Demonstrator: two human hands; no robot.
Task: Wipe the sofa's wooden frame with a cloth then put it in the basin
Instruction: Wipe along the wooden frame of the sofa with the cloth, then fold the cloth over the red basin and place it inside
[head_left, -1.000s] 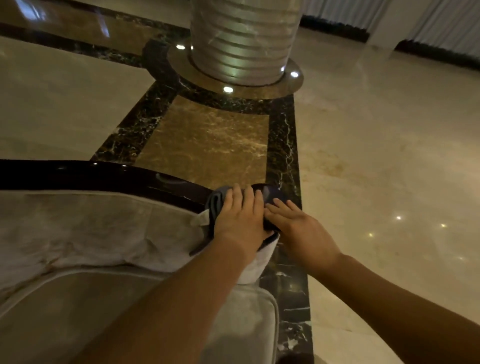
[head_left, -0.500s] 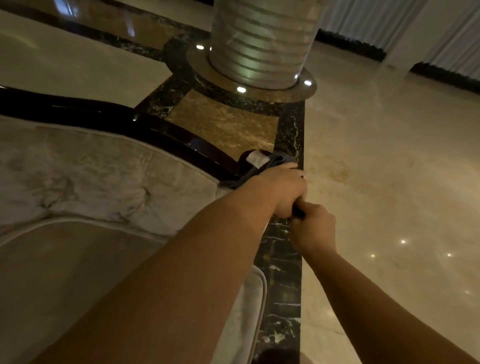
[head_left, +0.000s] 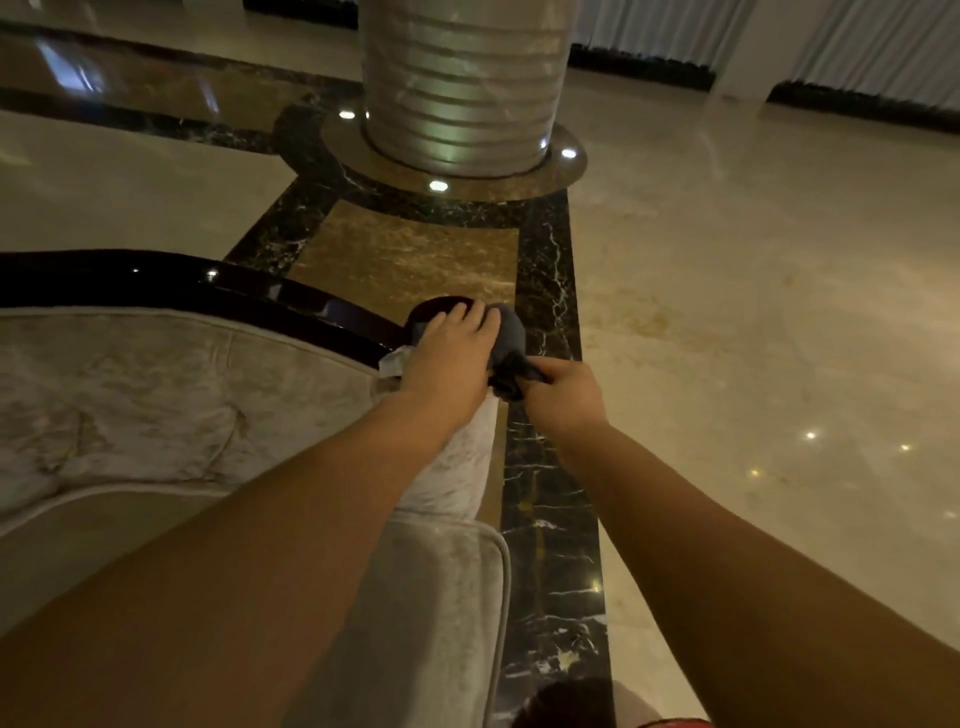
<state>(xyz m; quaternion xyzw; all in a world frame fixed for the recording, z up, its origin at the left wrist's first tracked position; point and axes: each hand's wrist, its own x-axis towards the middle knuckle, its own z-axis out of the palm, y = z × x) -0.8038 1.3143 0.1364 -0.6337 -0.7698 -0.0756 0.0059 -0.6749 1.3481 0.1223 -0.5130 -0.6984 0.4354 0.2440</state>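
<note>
The sofa's dark glossy wooden frame (head_left: 156, 283) curves along the top of the pale upholstered back (head_left: 156, 395) and ends at the right corner. A dark blue-grey cloth (head_left: 508, 338) is draped over that corner. My left hand (head_left: 449, 358) lies flat on the cloth, pressing it onto the frame end. My right hand (head_left: 563, 392) pinches the cloth's hanging lower end just right of the corner. No basin is in view.
A wide ribbed silver column (head_left: 460, 83) stands on a round base with floor lights straight ahead. Polished marble floor (head_left: 753, 312) spreads to the right, with a dark veined border strip (head_left: 548, 467) beside the sofa. The seat cushion (head_left: 431, 597) lies below my left arm.
My left hand has opened flat over the cloth on the frame corner, and my right hand has shifted to pinch the cloth's lower end. The camera view has swung slightly.
</note>
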